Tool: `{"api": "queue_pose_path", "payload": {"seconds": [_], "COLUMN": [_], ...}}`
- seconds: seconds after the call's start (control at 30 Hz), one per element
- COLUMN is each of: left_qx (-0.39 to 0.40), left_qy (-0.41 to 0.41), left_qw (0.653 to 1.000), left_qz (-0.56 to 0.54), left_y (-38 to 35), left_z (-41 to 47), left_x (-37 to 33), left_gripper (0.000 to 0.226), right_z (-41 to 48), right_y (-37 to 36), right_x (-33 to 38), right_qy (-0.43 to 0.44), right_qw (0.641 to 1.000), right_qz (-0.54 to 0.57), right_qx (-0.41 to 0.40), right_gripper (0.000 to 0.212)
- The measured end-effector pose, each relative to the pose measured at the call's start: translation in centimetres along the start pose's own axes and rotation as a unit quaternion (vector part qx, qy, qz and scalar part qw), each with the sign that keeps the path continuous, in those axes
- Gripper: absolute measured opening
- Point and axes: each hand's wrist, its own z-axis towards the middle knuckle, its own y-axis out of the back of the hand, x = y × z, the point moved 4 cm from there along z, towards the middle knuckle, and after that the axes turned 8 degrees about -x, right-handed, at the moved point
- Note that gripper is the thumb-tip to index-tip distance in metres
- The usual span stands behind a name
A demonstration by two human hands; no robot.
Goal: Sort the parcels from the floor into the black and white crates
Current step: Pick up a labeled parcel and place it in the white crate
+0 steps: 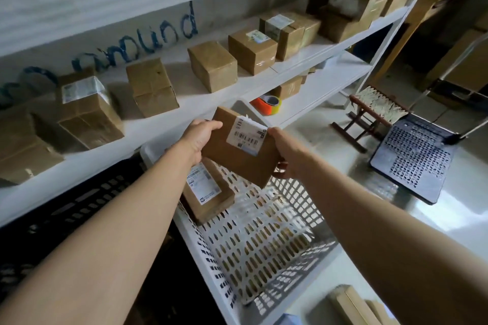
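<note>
Crates stand side by side under the shelf [169, 124]: a black crate [79, 206] at left and a white crate [264, 245] at centre, both with perforated walls. The white crate holds 1 parcel [208, 198], a brown box with a printed label on top, lying against the far left corner of its floor. What the black crate holds cannot be told; it is dark and partly hidden behind the left arm.

A second brown box, the held parcel [237, 158], hangs tilted in the air above the far end of the white crate, just over the parcel inside and not touching it. Its white barcode label [248, 134] faces up.

The left hand [198, 137] grips the held parcel's left edge, thumb curled over the top near the far corner. The right hand [285, 153] clamps the right edge, thumb on top beside the label and fingers wrapped underneath. Both arms reach forward.

The shelf carries a row of brown boxes [150, 87], several with labels, and more are piled at its far right end. A lower shelf board bears an orange tape roll [268, 104]. On the pale floor at right stand a small stool [369, 113] and a dark perforated panel [414, 158]. More cardboard packs [351, 306] lie on the floor at the bottom right, near the white crate.
</note>
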Motion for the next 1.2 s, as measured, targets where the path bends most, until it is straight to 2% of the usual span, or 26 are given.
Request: {"api": "queue_pose_path", "payload": {"seconds": [0.07, 0.13, 0.33, 0.5, 0.7, 0.83, 0.93, 1.1, 1.2], "left_qx": [-0.015, -0.027, -0.052, -0.054, -0.038, -0.027, -0.033, -0.06, -0.066], "left_qy": [0.007, 0.014, 0.032, 0.024, 0.032, 0.046, 0.043, 0.088, 0.099], "left_qw": [1.0, 0.999, 0.998, 0.996, 0.995, 0.994, 0.995, 0.994, 0.992], "left_qz": [-0.008, -0.013, 0.015, 0.07, 0.091, 0.095, 0.089, 0.01, -0.037], "left_y": [-0.3, -0.8, -2.6, -3.1, -3.9, -4.5, -4.7, -4.7, -4.2], "left_z": [1.7, 2.8, 6.7, 11.1, 14.6, 16.3, 17.5, 18.2, 17.6], "left_x": [0.8, 1.5, 4.1, 5.9, 8.3, 9.8, 10.7, 12.2, 12.4], "left_gripper": [0.035, 0.023, 0.006, 0.039, 0.04, 0.03, 0.032, 0.036, 0.039], "right_z": [1.7, 3.3, 7.9, 11.3, 14.9, 16.8, 18.3, 19.9, 20.1], "right_y": [-0.3, -0.5, -1.9, -3.4, -5.0, -6.0, -6.5, -7.3, -7.5], "right_x": [-0.7, -1.7, -3.9, -4.6, -6.7, -7.9, -8.5, -9.5, -9.8], "right_qy": [-0.035, -0.07, -0.155, -0.187, -0.227, -0.242, -0.241, -0.221, -0.232], "right_qw": [0.999, 0.997, 0.987, 0.981, 0.971, 0.966, 0.968, 0.973, 0.97], "right_qz": [0.001, 0.01, 0.035, 0.047, 0.078, 0.09, 0.064, 0.059, 0.067], "right_qx": [0.012, 0.019, 0.011, 0.01, -0.005, -0.011, -0.005, 0.03, 0.014], "right_gripper": [0.028, 0.032, 0.049, 0.043, 0.026, 0.028, 0.025, 0.032, 0.035]}}
